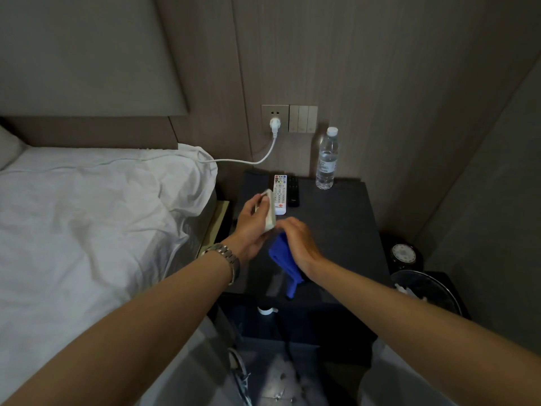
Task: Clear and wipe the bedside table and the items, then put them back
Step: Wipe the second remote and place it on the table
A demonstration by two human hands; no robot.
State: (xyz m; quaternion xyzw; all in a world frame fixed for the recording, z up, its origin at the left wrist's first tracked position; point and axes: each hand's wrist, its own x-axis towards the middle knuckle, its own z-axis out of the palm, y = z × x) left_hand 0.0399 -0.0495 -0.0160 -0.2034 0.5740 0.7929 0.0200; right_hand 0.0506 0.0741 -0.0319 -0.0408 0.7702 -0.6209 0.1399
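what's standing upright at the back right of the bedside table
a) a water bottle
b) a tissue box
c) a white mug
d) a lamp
a, the clear water bottle with a white cap stands upright near the wall, to the right of the white remote and black remote lying flat on the bedside table.

The room is dim and grey, with soft light that throws few hard shadows. The white bed sheet (87, 200) at 9 o'clock is the brightest area, while the dark bench (336, 224) swallows detail. The right hand (295, 241) is motion-blurred (its fingertips smear). Wall lines bow towards the edges, and corners at 5 and 7 o'clock look soft.
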